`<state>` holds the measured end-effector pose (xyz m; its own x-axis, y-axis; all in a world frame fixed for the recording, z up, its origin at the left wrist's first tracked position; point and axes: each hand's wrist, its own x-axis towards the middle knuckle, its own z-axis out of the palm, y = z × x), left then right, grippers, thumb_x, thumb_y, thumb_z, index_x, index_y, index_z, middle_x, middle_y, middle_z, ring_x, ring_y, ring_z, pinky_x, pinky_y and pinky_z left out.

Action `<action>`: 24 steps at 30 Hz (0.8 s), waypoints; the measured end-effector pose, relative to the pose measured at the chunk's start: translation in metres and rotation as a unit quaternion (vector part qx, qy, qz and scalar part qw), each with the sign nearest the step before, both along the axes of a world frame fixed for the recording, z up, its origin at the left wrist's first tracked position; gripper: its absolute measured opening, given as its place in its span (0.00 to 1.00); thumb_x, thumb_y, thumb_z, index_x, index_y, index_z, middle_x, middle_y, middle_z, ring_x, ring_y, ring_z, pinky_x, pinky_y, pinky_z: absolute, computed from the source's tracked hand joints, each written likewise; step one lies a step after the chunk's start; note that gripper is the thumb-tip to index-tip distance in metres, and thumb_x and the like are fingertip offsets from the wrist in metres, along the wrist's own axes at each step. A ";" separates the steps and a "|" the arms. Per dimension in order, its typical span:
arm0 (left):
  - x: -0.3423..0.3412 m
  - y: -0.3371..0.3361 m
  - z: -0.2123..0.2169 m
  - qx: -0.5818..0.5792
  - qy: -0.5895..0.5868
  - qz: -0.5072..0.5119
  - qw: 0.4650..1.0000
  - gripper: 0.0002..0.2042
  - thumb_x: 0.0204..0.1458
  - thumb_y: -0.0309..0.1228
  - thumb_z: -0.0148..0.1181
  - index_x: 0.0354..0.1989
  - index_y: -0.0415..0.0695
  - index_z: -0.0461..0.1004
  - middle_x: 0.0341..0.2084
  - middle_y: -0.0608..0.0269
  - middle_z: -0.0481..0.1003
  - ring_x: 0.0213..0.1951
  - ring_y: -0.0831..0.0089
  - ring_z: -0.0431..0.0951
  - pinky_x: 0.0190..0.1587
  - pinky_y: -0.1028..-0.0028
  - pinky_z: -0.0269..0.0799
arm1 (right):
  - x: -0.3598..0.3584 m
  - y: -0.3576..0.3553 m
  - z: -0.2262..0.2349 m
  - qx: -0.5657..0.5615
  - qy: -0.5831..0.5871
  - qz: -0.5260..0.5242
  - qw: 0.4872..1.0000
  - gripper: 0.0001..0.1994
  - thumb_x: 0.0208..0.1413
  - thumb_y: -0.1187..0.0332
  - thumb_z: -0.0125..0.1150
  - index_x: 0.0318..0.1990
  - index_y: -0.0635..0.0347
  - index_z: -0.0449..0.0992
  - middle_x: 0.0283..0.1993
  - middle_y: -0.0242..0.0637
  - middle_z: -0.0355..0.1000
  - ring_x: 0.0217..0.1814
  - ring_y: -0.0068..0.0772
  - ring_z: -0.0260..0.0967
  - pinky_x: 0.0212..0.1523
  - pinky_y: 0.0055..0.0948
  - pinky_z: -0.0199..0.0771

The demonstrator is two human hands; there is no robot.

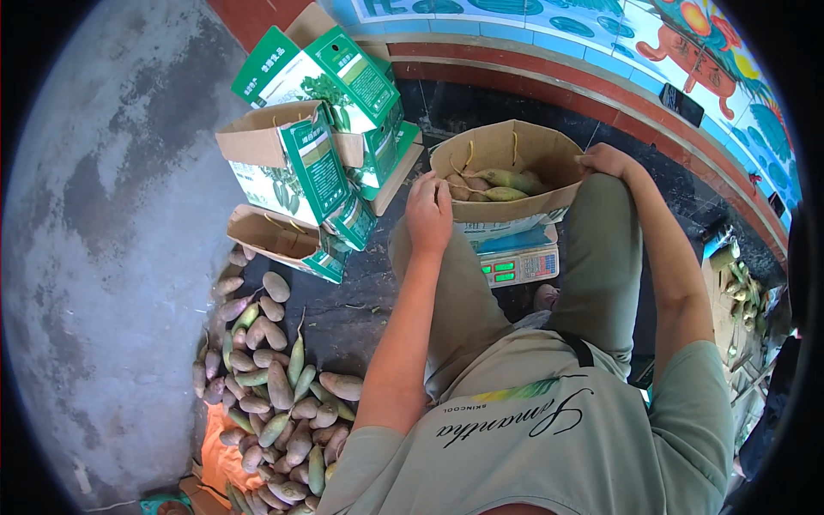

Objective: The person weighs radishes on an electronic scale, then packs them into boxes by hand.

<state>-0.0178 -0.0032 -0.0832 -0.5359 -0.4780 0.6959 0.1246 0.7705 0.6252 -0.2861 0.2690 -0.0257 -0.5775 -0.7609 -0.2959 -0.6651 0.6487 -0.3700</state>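
Between my knees stands an open-topped cardboard carton [515,212] on a digital scale [534,265] with lit green displays. Green and earth-brown radishes [506,180] lie inside it, and yellow cord handles [469,155] hang at its walls. My left hand [428,215] is closed at the carton's left rim, fingers over the edge. At the opposite rim, the fingers of my right hand [606,161] pinch the cardboard corner.
Several green-and-white cartons [296,167] are stacked at left. Below them a heap of radishes [283,386] spreads on the floor, partly over an orange sheet [225,446]. A painted wall [558,26] with a red ledge runs behind. More radishes [743,296] lie far right.
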 end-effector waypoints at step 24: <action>0.012 0.011 0.026 -0.056 -0.141 -0.001 0.988 0.07 0.51 0.29 0.52 0.28 0.38 0.71 0.37 0.51 0.74 0.42 0.55 0.73 0.45 0.64 0.68 | 0.103 -0.146 -0.072 -0.245 -0.081 0.035 0.965 0.15 0.50 0.60 0.49 0.28 0.63 0.75 0.34 0.48 0.73 0.40 0.51 0.69 0.44 0.42 0.67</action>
